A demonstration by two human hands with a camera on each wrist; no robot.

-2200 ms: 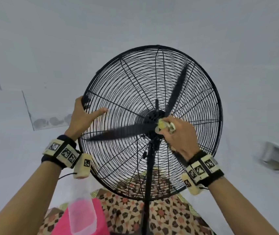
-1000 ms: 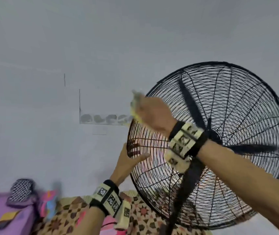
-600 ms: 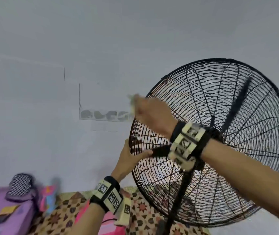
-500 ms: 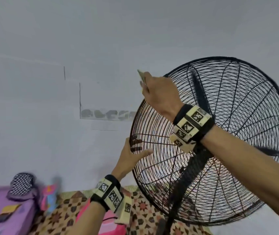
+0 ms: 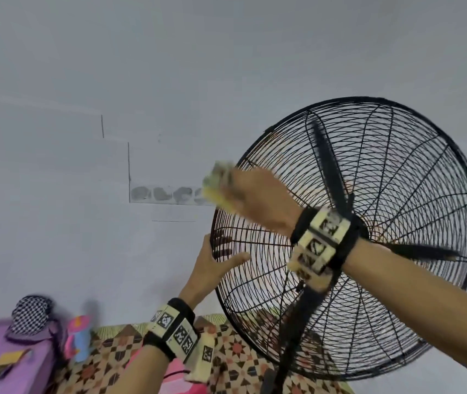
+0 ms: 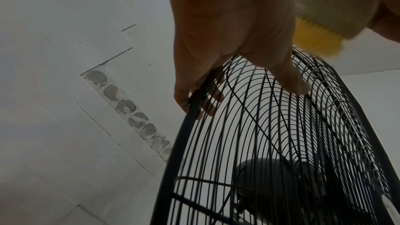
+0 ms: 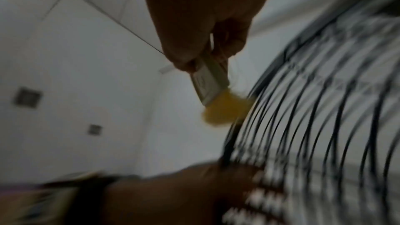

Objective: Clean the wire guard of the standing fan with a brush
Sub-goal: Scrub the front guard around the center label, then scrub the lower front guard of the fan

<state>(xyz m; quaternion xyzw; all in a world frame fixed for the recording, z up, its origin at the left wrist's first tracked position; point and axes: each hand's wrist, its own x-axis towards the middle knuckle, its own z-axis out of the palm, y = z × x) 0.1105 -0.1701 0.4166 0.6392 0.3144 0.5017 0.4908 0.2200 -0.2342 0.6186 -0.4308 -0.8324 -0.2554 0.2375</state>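
Yellow bristles at the wire guard (image 5: 348,237) rim.
Brush (image 7: 213,88) pinched in right hand (image 5: 257,200), tip touching the guard's upper-left edge; left hand (image 5: 212,268) wrapped round the same rim, lower down; bare wall (image 5: 112,81) beyond the guard.

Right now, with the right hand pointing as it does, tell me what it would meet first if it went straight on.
Probably the wire guard. The right hand aims the brush down at the guard's outer rim, with the bristles already at or almost on the wires; motion blur hides actual contact.
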